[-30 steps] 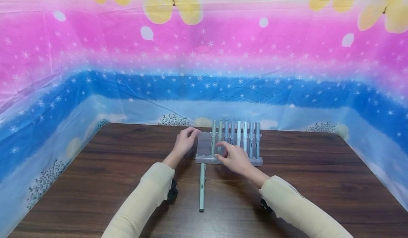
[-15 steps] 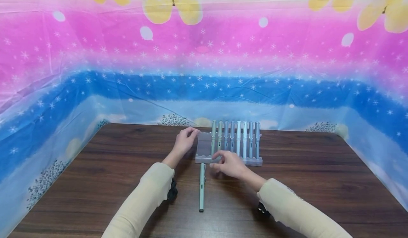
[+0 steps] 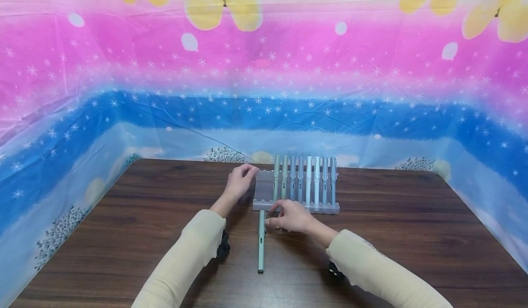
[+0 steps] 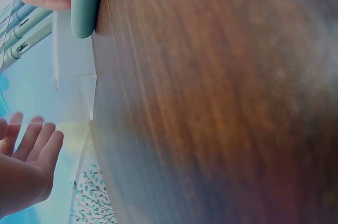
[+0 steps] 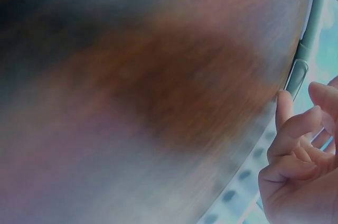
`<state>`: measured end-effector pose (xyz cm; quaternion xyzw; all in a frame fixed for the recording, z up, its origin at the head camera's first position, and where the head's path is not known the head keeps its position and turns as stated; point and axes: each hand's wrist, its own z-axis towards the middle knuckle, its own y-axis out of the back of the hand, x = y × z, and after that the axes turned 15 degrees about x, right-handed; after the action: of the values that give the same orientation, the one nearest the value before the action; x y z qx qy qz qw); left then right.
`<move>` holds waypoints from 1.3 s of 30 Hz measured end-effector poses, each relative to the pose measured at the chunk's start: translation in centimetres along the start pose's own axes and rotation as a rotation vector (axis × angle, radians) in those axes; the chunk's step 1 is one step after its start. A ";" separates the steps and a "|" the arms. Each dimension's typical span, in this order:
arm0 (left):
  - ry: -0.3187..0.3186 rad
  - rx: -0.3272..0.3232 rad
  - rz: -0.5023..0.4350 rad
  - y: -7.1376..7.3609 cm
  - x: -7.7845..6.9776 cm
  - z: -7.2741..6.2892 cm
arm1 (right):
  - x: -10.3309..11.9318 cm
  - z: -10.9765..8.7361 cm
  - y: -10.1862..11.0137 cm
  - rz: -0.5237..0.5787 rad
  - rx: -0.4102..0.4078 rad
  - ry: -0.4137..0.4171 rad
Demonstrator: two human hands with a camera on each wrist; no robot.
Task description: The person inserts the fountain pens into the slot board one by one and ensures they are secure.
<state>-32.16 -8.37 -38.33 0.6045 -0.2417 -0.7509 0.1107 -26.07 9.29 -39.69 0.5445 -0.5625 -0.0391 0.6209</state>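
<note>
A green fountain pen [image 3: 261, 253] with its cap and clip on lies lengthwise on the table, in front of a clear acrylic pen rack [image 3: 264, 186]. My right hand [image 3: 294, 217] is just right of the pen's capped end, thumb and index finger parted. In the right wrist view a fingertip [image 5: 284, 97] is right at the pen's clip, with the other fingers bent. My left hand [image 3: 238, 183] pinches the rack's upper left corner. Seen from the left wrist, its fingers [image 4: 39, 145] lie at the clear panel's edge.
Several capped pens [image 3: 308, 179] in green, blue, white and grey-blue stand side by side in the rack, filling its middle and right. Bare slots are at its left. The brown wooden table [image 3: 144, 225] is bordered by a printed cloth [image 3: 206, 111] behind and at the sides.
My right hand has come down from in front of the racked pens, toward me and leftward, to beside the lying pen. My left hand and the rack have stayed put.
</note>
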 end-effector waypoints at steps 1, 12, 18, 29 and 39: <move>0.000 -0.001 0.001 0.0 0.0 0.0 | 0.0 0.0 -0.1 -0.012 0.002 -0.006; 0.011 0.012 -0.001 0.1 0.0 0.0 | 0.5 0.3 -0.3 -0.150 -0.007 -0.023; 0.012 0.021 -0.016 0.1 0.0 -0.1 | 0.6 0.4 -0.4 -0.150 0.000 -0.013; 0.012 0.028 -0.017 0.1 0.2 0.0 | 0.7 0.6 -0.4 -0.147 0.010 -0.023; -0.009 0.027 -0.021 0.1 0.2 -0.1 | 1.3 1.0 -0.7 -0.194 -0.020 -0.049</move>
<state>-32.14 -8.60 -38.48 0.6051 -0.2460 -0.7514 0.0937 -25.89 7.50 -39.55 0.5893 -0.5217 -0.1179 0.6055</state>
